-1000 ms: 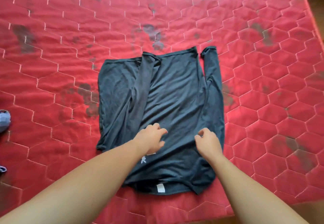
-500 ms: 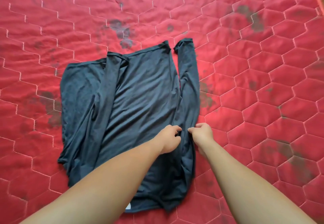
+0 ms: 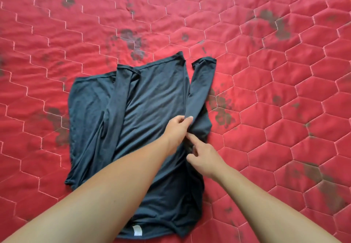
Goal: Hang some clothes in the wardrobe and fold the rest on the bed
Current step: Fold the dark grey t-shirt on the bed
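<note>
Looking down from the head camera, a dark blue-grey long-sleeved shirt (image 3: pixel 157 100) lies spread on a red bed (image 3: pixel 284 75) whose cover is quilted in stitched hexagons and marked with dark stains (image 3: pixel 222 109). The shirt sits near the middle of the picture, its hem at the far end and a small white label (image 3: pixel 137 231) at the near edge. One sleeve (image 3: pixel 119 94) is folded across the body of the shirt on the picture's left side, running lengthwise. The other sleeve (image 3: pixel 201 85) lies along the shirt's right edge, its cuff pointing away from the person. Two bare forearms reach in from the bottom of the picture. The left hand (image 3: pixel 177 128) crosses over the shirt, and its fingers (image 3: pixel 189 118) pinch the near part of that right-side sleeve, lifting it slightly off the cloth. Just beside it, the right hand (image 3: pixel 206 160) rests at the shirt's right edge with its forefinger (image 3: pixel 191 138) stretched out and touching the fabric; whether its thumb and curled fingers grip a fold cannot be told.
</note>
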A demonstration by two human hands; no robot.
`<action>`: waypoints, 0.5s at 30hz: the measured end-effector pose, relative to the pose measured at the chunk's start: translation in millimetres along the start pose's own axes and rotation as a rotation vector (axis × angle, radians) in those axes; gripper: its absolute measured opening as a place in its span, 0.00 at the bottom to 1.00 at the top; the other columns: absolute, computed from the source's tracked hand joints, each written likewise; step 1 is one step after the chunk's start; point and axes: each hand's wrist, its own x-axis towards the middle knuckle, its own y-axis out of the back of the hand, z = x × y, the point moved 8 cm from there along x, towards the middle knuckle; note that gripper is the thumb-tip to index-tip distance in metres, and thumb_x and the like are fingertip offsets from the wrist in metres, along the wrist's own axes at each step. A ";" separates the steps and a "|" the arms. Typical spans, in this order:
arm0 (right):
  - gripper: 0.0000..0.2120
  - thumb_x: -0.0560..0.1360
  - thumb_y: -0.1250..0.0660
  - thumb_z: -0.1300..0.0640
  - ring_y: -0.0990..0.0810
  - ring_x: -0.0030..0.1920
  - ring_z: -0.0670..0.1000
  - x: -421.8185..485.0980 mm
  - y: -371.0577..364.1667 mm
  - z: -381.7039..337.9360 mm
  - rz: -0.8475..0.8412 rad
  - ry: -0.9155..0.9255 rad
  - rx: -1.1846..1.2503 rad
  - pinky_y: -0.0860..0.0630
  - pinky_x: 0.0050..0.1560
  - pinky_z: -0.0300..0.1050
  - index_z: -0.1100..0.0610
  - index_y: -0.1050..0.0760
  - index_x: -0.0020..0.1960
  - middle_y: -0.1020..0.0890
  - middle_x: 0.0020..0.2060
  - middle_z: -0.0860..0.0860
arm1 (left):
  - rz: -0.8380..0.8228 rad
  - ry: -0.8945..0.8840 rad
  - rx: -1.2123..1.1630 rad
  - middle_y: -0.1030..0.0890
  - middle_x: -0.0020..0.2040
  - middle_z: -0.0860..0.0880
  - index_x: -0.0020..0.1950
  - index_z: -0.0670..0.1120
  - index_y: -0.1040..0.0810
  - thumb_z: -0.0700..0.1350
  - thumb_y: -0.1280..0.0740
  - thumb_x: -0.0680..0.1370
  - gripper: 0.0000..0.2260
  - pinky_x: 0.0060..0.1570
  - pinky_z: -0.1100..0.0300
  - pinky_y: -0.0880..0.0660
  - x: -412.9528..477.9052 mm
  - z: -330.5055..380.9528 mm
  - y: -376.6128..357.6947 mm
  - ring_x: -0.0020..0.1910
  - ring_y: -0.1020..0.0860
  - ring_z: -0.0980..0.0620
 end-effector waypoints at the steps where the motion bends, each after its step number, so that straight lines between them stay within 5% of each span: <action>1: 0.34 0.68 0.40 0.54 0.23 0.38 0.46 0.9 0.5 -3.7 -0.007 0.022 -0.056 0.25 0.45 0.44 0.38 0.34 0.73 0.22 0.33 0.43 | -0.007 -0.005 0.011 0.16 0.49 0.49 0.57 0.44 0.19 0.49 0.30 0.76 0.13 0.51 0.56 0.22 2.7 0.0 3.1 0.44 0.20 0.54; 4: 0.20 0.69 0.39 0.58 0.22 0.40 0.47 11.7 23.6 -4.0 0.214 0.041 -0.035 0.24 0.49 0.46 0.47 0.19 0.57 0.19 0.36 0.42 | 0.067 -0.041 0.103 0.19 0.54 0.49 0.63 0.43 0.22 0.38 0.34 0.79 0.13 0.37 0.75 0.27 7.1 1.7 17.7 0.41 0.23 0.59; 6: 0.13 0.73 0.37 0.63 0.20 0.47 0.52 28.8 49.8 1.4 0.421 -0.033 0.017 0.25 0.53 0.47 0.54 0.19 0.53 0.17 0.42 0.48 | 0.075 -0.054 0.084 0.19 0.53 0.50 0.63 0.42 0.22 0.35 0.36 0.80 0.13 0.35 0.78 0.29 12.3 -1.4 22.3 0.41 0.24 0.61; 12: 0.20 0.75 0.29 0.58 0.24 0.49 0.54 105.9 107.3 -10.0 0.699 -0.315 0.379 0.29 0.54 0.46 0.59 0.32 0.63 0.24 0.49 0.52 | -0.037 -0.005 0.062 0.15 0.51 0.51 0.59 0.49 0.20 0.38 0.42 0.75 0.17 0.54 0.54 0.19 22.9 -9.7 17.6 0.50 0.17 0.50; 15: 0.15 0.68 0.32 0.59 0.19 0.47 0.58 143.1 104.0 -8.5 0.649 -0.398 0.451 0.20 0.51 0.53 0.49 0.31 0.52 0.21 0.45 0.50 | -0.053 -0.022 0.093 0.17 0.47 0.50 0.61 0.50 0.24 0.42 0.41 0.75 0.16 0.42 0.55 0.20 28.5 -6.2 18.9 0.41 0.19 0.48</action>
